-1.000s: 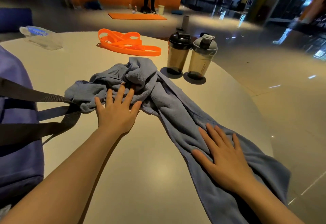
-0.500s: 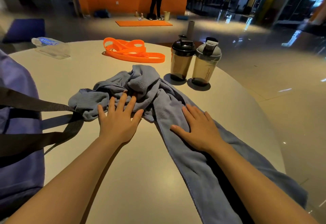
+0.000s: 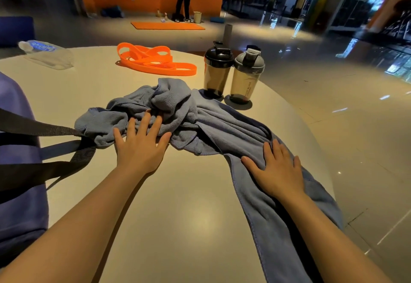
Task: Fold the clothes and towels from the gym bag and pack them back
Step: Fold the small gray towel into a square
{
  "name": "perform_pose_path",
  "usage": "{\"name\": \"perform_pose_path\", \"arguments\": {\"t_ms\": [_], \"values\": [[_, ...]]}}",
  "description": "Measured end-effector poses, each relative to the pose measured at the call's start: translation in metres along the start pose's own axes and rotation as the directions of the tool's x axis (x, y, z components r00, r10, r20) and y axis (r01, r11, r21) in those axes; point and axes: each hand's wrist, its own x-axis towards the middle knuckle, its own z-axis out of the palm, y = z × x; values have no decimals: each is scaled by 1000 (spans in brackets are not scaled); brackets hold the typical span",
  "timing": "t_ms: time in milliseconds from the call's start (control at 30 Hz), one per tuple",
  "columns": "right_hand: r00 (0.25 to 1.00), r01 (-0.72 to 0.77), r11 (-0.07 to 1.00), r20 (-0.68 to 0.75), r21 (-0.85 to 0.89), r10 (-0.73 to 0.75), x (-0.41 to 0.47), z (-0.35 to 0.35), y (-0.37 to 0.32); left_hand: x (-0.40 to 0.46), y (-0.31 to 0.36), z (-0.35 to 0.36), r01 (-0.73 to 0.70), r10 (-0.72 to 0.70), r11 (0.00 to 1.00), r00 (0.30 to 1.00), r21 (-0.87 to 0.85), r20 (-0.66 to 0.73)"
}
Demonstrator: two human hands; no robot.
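Since half a second ago, the right hand (image 3: 279,171) has slid along the towel (image 3: 224,127) toward the near right edge of the desk (image 3: 178,216), away from the bunched part, and the strip of cloth under it now lies flatter and wider. The left hand (image 3: 140,147) has stayed almost at the same place.

Both hands are spread flat with straight fingers and they grip nothing. The left hand presses on the crumpled, twisted part of the blue-grey towel in the middle of the desk, with its fingertips on the folds and its palm partly on the bare desk. The right hand presses on the long part of the towel, which runs to the near right and hangs over the desk edge.

At the left edge stands the purple gym bag (image 3: 15,171), and its black straps (image 3: 44,147) reach to the left end of the towel. Behind the towel stand two shaker bottles (image 3: 231,75), just beside each other. An orange resistance band (image 3: 153,62) lies farther back, and a clear plastic bottle (image 3: 46,54) lies on its side at the far left.
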Motion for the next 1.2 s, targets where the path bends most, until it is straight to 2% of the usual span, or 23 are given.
{"name": "perform_pose_path", "arguments": {"t_ms": [300,633,1000,1100,1200], "values": [[991,-131,990,1,44,131,8,-5,9,-3,-1,8,-1,1,1000,998,-3,-56],[948,-314,947,-29,68,316,10,-3,19,-5,-1,5,2,-2,1000,1000,0,-18],[907,-414,903,-25,117,420,-15,-8,33,-3,-3,3,46,-46,999,999,-4,28],[924,-378,919,-16,109,382,-27,-10,19,-1,-2,2,41,-42,999,999,4,35],[965,-260,963,-16,74,262,-51,-5,-13,-2,-1,0,15,-15,999,1000,-42,2]]}}
